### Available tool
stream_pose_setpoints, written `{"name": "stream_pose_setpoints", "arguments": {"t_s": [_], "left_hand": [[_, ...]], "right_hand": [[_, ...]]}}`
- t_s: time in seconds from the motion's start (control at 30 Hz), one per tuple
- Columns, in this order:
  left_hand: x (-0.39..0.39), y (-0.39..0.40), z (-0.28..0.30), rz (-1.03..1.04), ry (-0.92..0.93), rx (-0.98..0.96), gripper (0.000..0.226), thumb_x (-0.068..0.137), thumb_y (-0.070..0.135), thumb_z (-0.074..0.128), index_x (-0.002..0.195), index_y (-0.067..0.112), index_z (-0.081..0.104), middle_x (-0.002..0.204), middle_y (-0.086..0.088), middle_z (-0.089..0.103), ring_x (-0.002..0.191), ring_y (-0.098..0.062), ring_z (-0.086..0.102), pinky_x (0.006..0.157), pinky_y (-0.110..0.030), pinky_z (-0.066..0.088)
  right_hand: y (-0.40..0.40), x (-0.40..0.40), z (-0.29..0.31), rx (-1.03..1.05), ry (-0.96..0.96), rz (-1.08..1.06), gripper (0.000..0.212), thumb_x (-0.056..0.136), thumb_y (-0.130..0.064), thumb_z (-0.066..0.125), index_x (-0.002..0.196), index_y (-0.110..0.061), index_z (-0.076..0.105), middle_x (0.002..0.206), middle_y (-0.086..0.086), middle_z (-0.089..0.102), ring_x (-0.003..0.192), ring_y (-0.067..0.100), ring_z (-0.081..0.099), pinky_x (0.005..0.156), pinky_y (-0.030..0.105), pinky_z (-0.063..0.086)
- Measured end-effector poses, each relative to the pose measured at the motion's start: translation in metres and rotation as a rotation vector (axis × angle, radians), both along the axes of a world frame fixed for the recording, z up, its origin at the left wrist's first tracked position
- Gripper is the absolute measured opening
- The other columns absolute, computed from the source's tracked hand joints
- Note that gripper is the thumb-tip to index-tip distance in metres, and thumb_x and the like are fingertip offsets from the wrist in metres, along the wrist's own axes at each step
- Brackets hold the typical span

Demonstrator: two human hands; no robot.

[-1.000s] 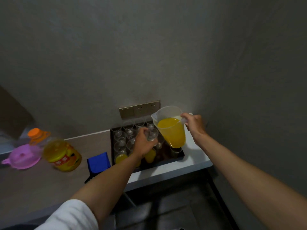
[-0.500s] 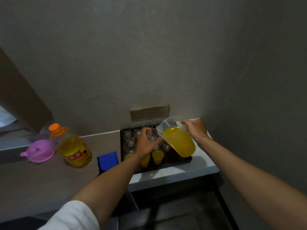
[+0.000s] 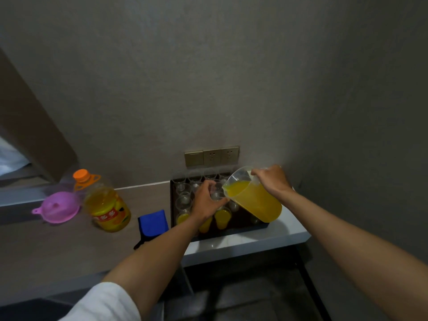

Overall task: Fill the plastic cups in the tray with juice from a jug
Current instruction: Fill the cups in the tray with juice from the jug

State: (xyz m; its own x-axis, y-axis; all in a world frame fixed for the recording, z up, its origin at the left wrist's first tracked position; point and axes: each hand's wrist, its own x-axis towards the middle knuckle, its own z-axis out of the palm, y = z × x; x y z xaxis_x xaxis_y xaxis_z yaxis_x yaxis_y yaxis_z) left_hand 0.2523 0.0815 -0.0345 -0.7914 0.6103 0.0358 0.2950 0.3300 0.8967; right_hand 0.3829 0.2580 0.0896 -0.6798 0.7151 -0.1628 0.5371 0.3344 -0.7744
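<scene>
Jug (image 3: pixel 253 200) now tipped further (spout at held cup (image 3: pixel 217 193)).

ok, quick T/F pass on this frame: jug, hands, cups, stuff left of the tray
1. The right hand holds the jug tilted toward the left hand's cup. True.
2. The jug is empty. False: it holds yellow juice.
3. The left hand grips a clear cup over the tray. True.
4. All tray cups are filled. False: only a few near-edge cups hold juice; the back rows look empty.
5. The blue cloth lies inside the tray. False: it lies on the counter, left of the tray.
</scene>
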Motion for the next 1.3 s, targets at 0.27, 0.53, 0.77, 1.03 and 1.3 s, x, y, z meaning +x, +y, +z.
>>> {"name": "stream_pose_setpoints", "arguments": {"t_s": [0.27, 0.53, 0.77, 1.03, 1.3], "left_hand": [[0.002, 0.0, -0.004, 0.003, 0.003, -0.002, 0.058, 0.07, 0.035, 0.09, 0.115, 0.028, 0.054, 0.113, 0.007, 0.06, 0.104, -0.013, 0.059, 0.089, -0.041, 0.057], [0.005, 0.0, -0.003, -0.008, -0.031, 0.015, 0.06, 0.073, 0.026, 0.09, 0.119, 0.025, 0.052, 0.114, 0.007, 0.059, 0.104, -0.013, 0.059, 0.088, -0.034, 0.056], [0.004, -0.002, -0.011, -0.005, -0.063, 0.009, 0.062, 0.074, 0.027, 0.09, 0.122, 0.022, 0.052, 0.117, 0.003, 0.06, 0.106, -0.014, 0.06, 0.09, -0.038, 0.057], [0.001, -0.002, -0.014, 0.006, -0.088, 0.015, 0.068, 0.072, 0.027, 0.092, 0.126, 0.021, 0.05, 0.12, 0.001, 0.06, 0.111, -0.016, 0.06, 0.093, -0.038, 0.056], [0.0, 0.001, -0.017, 0.011, -0.081, -0.006, 0.067, 0.072, 0.029, 0.092, 0.125, 0.023, 0.051, 0.12, 0.001, 0.061, 0.109, -0.016, 0.061, 0.092, -0.042, 0.057]], "right_hand": [[-0.005, 0.002, 0.004, 0.059, -0.027, 0.003, 0.064, 0.064, -0.074, 0.055, 0.079, -0.014, 0.072, 0.08, 0.006, 0.07, 0.079, 0.028, 0.067, 0.078, 0.044, 0.055], [-0.009, 0.0, 0.006, 0.145, -0.082, 0.019, 0.046, 0.086, -0.058, 0.061, 0.076, -0.013, 0.068, 0.078, 0.006, 0.067, 0.077, 0.027, 0.065, 0.077, 0.044, 0.055], [-0.009, -0.002, 0.007, 0.143, -0.1, 0.032, 0.048, 0.08, -0.063, 0.056, 0.075, -0.016, 0.065, 0.078, 0.005, 0.067, 0.077, 0.027, 0.064, 0.073, 0.04, 0.052], [-0.006, -0.004, 0.005, 0.212, -0.126, 0.035, 0.042, 0.091, -0.056, 0.061, 0.079, -0.015, 0.066, 0.08, 0.003, 0.066, 0.077, 0.023, 0.063, 0.076, 0.039, 0.052], [-0.005, -0.006, 0.009, 0.214, -0.134, 0.027, 0.047, 0.09, -0.057, 0.062, 0.073, -0.014, 0.065, 0.075, 0.005, 0.065, 0.074, 0.024, 0.063, 0.07, 0.036, 0.05]]}}
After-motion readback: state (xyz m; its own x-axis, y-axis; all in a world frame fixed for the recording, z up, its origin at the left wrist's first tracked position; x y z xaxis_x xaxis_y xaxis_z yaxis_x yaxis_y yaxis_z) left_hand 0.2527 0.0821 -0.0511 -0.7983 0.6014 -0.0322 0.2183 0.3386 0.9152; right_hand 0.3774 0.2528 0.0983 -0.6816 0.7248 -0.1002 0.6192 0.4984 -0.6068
